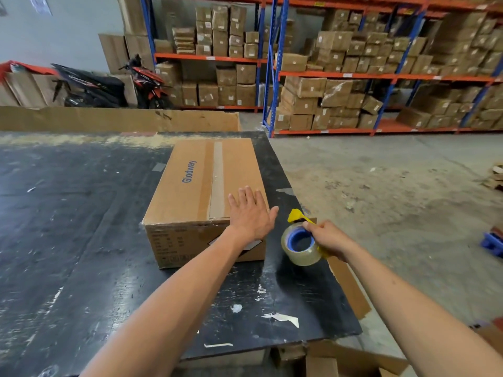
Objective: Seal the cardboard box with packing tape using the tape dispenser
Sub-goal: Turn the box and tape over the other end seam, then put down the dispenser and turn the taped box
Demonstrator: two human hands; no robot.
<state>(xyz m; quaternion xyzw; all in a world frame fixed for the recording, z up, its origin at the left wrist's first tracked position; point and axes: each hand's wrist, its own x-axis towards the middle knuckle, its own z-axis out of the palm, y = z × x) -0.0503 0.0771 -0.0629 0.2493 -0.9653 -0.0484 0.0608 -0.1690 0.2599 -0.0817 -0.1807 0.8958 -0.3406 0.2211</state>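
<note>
The cardboard box (201, 191) sits on the black, scuffed counter (81, 240), close to its right edge, lid flaps closed and a strip of tape (217, 183) running down the centre seam from far end to near end. Blue lettering reads "Glodway" on the left flap. The left hand (250, 213) lies flat on the near right part of the box top, fingers straight and spread, thumb reaching out past the box's right edge, gripping nothing. Over to the right, the right hand (330, 238) grips the tape dispenser (300, 240), fingers curled round its yellow frame, with the thumb near the blue core of the clear roll. The dispenser hangs just beside the box's near right corner, above the counter; whether the roll touches the counter surface is hard to judge from this angle. The yellow tab of the dispenser points up and away from the hand. Scraps of white paper and old tape dot the counter. Behind the counter stands a low cardboard wall (119, 119), a motorbike (109, 85) parked beyond it, and blue and orange shelving (275, 63) stacked with brown cartons lines the back of the room.
</note>
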